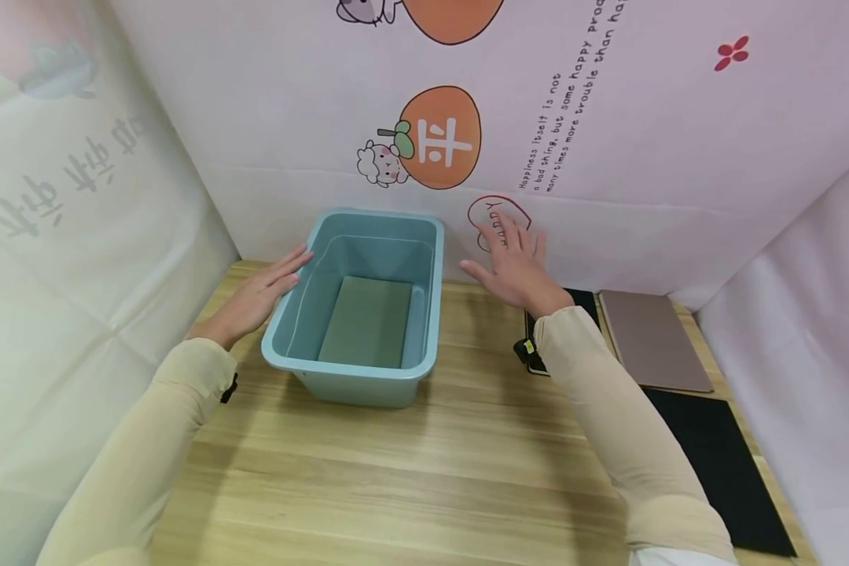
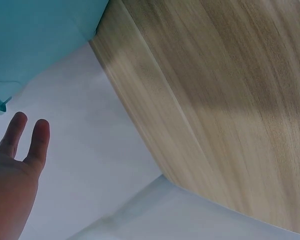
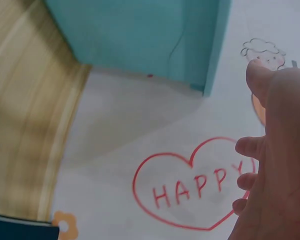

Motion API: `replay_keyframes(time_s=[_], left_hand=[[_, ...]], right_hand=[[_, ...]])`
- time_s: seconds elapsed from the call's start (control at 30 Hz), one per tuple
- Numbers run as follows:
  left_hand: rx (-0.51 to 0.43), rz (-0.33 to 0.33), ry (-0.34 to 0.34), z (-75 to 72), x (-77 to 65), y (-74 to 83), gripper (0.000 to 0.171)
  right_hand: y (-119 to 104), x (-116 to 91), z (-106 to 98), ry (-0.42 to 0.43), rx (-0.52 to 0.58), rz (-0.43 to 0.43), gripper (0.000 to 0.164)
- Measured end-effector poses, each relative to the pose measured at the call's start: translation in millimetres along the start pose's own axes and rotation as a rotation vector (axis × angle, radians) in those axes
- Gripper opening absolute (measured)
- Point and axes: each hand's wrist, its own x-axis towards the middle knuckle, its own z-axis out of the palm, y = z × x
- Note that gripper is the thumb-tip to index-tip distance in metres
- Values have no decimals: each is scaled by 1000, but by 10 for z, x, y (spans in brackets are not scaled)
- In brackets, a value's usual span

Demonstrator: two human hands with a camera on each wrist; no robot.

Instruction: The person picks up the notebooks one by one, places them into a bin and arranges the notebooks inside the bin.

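A blue-green plastic bin [image 1: 357, 389] stands upright on the wooden table, with a flat grey-green panel [image 1: 368, 322] lying on its bottom. Beside the bin's left rim is my left hand [image 1: 255, 299], its fingers extended and the fingertips close to the rim; whether they touch cannot be told in the head view. In the left wrist view, two fingers of that hand [image 2: 25, 150] show just below the bin's edge. To the right of the bin my right hand [image 1: 512, 271] hovers with fingers spread, apart from the bin and holding nothing.
On the right side of the table lie a brown-mauve flat board [image 1: 654, 338], a black sheet [image 1: 722, 464] and a dark flat item [image 1: 583, 303] partly hidden by my right forearm. A white printed cloth [image 1: 290, 118] hangs behind the table and at both sides.
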Motion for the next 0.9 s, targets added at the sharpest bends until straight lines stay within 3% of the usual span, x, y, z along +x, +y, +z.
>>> replay_keyframes(time_s=[0.43,0.9], left_hand=[[-17,-12,1,5,5,13,51],[-44,2,-7,15,10,-4,52]], right_hand=[[402,-89,122,-7,-51,69,95],[796,-347,244,-43,-80,146,94]])
